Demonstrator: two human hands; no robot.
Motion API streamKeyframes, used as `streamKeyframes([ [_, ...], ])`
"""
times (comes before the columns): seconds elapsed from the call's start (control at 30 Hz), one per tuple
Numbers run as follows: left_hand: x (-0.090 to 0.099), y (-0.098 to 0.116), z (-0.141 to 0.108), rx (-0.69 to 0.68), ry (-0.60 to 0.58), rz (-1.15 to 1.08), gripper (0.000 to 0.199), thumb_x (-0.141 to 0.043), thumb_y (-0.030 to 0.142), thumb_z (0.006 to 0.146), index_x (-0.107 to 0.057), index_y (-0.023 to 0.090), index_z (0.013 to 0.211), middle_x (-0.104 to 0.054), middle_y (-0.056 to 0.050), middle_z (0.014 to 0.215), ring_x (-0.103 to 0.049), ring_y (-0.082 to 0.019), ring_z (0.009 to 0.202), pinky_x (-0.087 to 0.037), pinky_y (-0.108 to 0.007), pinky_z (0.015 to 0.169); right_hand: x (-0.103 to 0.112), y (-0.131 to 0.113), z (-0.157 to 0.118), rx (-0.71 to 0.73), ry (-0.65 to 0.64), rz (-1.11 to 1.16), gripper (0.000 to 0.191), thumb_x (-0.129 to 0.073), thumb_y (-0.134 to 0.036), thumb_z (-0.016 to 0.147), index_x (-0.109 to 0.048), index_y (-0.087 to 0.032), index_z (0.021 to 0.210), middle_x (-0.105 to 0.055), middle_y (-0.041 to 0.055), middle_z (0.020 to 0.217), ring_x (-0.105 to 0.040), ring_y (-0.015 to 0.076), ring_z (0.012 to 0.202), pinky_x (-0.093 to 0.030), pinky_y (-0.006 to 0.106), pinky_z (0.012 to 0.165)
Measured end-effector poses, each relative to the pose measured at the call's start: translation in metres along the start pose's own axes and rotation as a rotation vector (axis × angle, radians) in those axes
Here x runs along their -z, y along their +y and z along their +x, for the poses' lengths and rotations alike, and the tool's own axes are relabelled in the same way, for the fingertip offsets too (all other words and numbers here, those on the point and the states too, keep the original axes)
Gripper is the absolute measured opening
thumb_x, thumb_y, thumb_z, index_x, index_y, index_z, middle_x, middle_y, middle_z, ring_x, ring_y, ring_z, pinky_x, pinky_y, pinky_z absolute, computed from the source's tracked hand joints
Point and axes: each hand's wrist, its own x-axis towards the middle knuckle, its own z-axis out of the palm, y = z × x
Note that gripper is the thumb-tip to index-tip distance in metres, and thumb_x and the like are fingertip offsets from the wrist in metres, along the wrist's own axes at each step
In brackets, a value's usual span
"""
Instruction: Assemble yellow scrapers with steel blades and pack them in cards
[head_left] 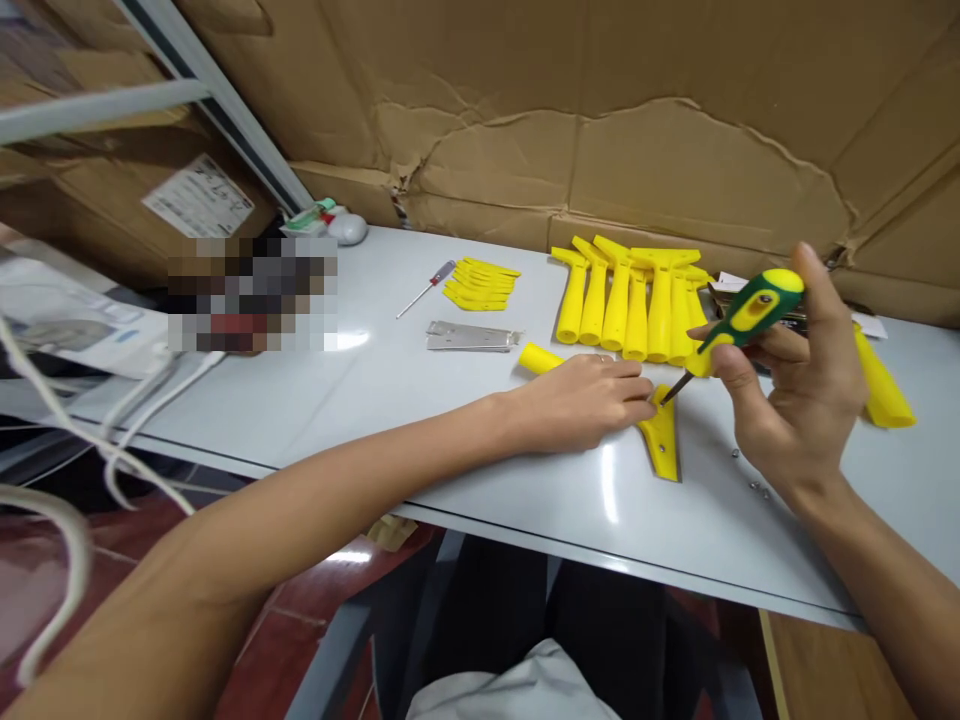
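Observation:
My left hand point(589, 402) is closed around a yellow T-shaped scraper point(661, 445) and presses it on the table. The scraper's round handle end pokes out to the left of the fingers, and its flat head lies to the right with a screw in it. My right hand point(806, 390) grips a green and yellow screwdriver point(750, 315), slanting down to the left. Its tip meets the upper part of the scraper head. Small screws point(759, 490) lie on the table below my right hand.
Several yellow scraper handles point(616, 300) stand in a row at the back. Left of them lie thin yellow strips point(484, 284), metal blades point(472, 337) and a second screwdriver point(426, 290). A cardboard wall point(600, 160) borders the table point(360, 400); white cables point(142, 410) hang at left.

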Motion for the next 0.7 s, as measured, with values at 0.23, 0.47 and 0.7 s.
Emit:
streamKeyframes([
  [0.23,0.0,-0.001,-0.003,-0.014,-0.029,0.019,0.033,-0.049,0.006,0.104,-0.071,0.017,0.127,-0.076,-0.009,0.119,-0.066,-0.025,0.111,-0.049,-0.037,0.082,0.0,0.001,0.006,-0.047,0.06,0.223,0.081,-0.081,-0.046,0.089,-0.047,-0.047,0.162,-0.05,0.0066,0.16,-0.081,0.0282,0.098,-0.07,0.045,0.071],
  [0.47,0.001,-0.006,-0.005,-0.027,-0.008,0.007,0.031,-0.05,0.01,0.107,-0.072,0.02,0.127,-0.077,-0.005,0.122,-0.066,-0.025,0.113,-0.051,-0.037,0.087,-0.001,0.007,0.002,-0.185,-0.043,0.41,0.067,-0.08,-0.041,0.094,-0.055,-0.049,0.156,-0.068,0.003,0.125,-0.08,0.0218,0.095,-0.072,0.042,0.085],
  [0.7,0.002,-0.006,-0.006,-0.029,0.029,-0.011,0.03,-0.05,0.01,0.108,-0.072,0.019,0.127,-0.077,-0.007,0.121,-0.066,-0.024,0.112,-0.049,-0.035,0.086,0.0,0.015,0.002,-0.241,-0.07,0.461,0.073,-0.088,-0.037,0.086,-0.059,-0.048,0.152,-0.071,0.0023,0.119,-0.081,0.0224,0.091,-0.073,0.04,0.078],
])
